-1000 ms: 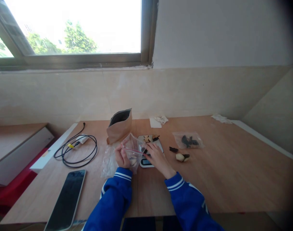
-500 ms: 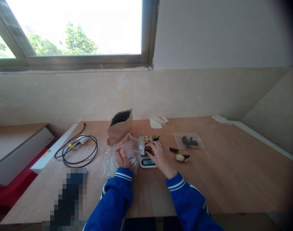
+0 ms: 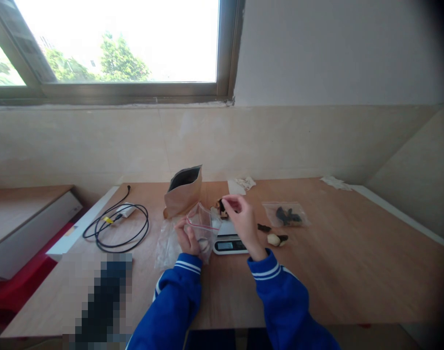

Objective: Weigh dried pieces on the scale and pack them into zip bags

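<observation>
My left hand (image 3: 187, 237) is closed on a clear zip bag (image 3: 200, 212) with a red seal line; its mouth tilts toward the scale. Something pale lies inside the bag. My right hand (image 3: 244, 221), raised above the far part of the small white kitchen scale (image 3: 227, 229), pinches a dark dried piece (image 3: 221, 204). It covers part of the scale's plate, so what lies behind it is partly hidden. To the right of the scale lie a dark dried piece (image 3: 264, 227) and a pale rounded piece (image 3: 273, 239) with a dark end.
Behind the zip bag a brown paper pouch (image 3: 183, 197) stands with its mouth wide. Another clear bag (image 3: 304, 219) with dark pieces lies right. A coiled black cable (image 3: 147, 226) is at left, near a blurred dark object (image 3: 103, 296). Crumpled tissue (image 3: 247, 183) sits at the back.
My right hand has lifted up from the scale's plate, bringing a dark dried piece up with it. My left hand stays nearly still with the zip bag.
</observation>
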`<state>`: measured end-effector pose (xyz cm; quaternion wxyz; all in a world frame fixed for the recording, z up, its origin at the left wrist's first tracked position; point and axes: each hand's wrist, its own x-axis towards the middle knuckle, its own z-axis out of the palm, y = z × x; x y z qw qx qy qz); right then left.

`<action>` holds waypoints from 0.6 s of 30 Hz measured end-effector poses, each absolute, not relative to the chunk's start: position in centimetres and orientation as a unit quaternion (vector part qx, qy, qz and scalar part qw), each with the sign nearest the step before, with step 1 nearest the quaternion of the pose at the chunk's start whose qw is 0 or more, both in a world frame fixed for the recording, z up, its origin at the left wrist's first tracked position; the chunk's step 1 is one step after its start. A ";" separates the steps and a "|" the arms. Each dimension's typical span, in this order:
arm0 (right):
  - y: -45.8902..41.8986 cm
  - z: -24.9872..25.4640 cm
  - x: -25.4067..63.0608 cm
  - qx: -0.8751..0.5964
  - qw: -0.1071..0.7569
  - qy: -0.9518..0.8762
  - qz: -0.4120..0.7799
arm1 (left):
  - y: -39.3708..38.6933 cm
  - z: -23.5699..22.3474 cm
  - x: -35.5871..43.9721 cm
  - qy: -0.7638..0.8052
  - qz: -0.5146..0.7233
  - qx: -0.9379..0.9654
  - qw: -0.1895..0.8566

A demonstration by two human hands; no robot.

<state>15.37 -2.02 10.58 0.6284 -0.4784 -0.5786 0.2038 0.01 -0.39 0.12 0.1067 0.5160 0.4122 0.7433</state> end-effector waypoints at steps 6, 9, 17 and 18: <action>-0.7 8.4 15.5 -0.478 0.558 -0.653 0.184 | -0.6 0.9 0.5 0.392 0.780 0.477 0.106; 0.6 5.4 16.8 -0.510 0.502 -0.689 0.116 | -0.6 1.1 0.5 0.390 0.784 0.470 0.115; 1.6 1.8 17.6 -0.543 0.333 -0.771 0.005 | -0.7 1.4 0.6 0.391 0.791 0.453 0.125; 1.5 1.8 17.5 -0.542 0.332 -0.772 0.007 | -0.7 1.5 0.6 0.391 0.793 0.449 0.128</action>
